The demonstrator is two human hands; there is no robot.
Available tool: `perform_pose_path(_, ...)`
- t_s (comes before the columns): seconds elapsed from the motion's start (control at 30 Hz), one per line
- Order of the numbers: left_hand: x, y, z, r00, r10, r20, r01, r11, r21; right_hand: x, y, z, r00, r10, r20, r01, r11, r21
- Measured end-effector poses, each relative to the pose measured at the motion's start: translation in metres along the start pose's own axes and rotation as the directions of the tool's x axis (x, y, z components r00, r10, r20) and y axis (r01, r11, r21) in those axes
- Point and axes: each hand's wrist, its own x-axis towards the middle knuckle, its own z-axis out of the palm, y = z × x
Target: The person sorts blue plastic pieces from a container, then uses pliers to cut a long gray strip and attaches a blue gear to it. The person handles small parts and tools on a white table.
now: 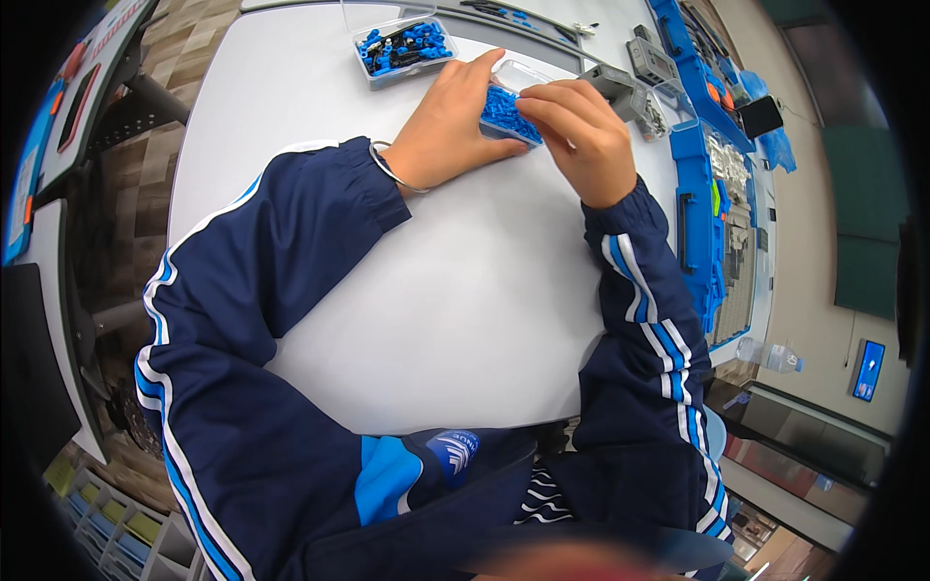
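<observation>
Near the far edge of the table [436, 329], my left hand [448, 126] curves round the left and near sides of a box [506, 133] holding pins [501, 107], my right hand [589, 136] at its right; another box [412, 72] sits further left; an open case [691, 208] lines the right edge; a bottle [772, 355] lies near the case's near end.

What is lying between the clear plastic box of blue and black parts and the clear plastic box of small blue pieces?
The left hand lies between the mixed-parts box and the blue-pieces box, as the head view shows.
</observation>
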Motion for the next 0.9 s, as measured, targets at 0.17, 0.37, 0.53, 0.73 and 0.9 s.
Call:
perform_pose_path(0.17,-0.001,0.000,0.000,1.000,0.007,-0.007,-0.007,0.999,0.031,0.008,0.022,-0.003,0.979,0.181,-0.097,-0.175,0.982,0.073)
perform_pose_path(0.37,0.002,0.004,0.000,0.999,-0.028,0.027,0.027,0.999,0.022,0.054,0.148,0.038,0.861,0.481,0.162,-0.497,0.865,0.073)
perform_pose_path(0.53,0.001,0.004,-0.001,1.000,-0.019,0.022,0.019,1.000,0.024,0.035,0.199,0.085,0.891,0.337,0.304,-0.306,0.941,-0.148)
perform_pose_path(0.73,0.000,0.003,-0.001,0.999,-0.030,0.023,0.029,0.999,0.046,0.029,0.209,0.091,0.893,0.324,0.313,-0.319,0.945,-0.070)
perform_pose_path(0.9,0.001,0.003,-0.001,0.999,-0.039,0.036,0.037,0.998,0.059,0.038,0.208,0.082,0.824,0.391,0.410,-0.441,0.897,0.032)
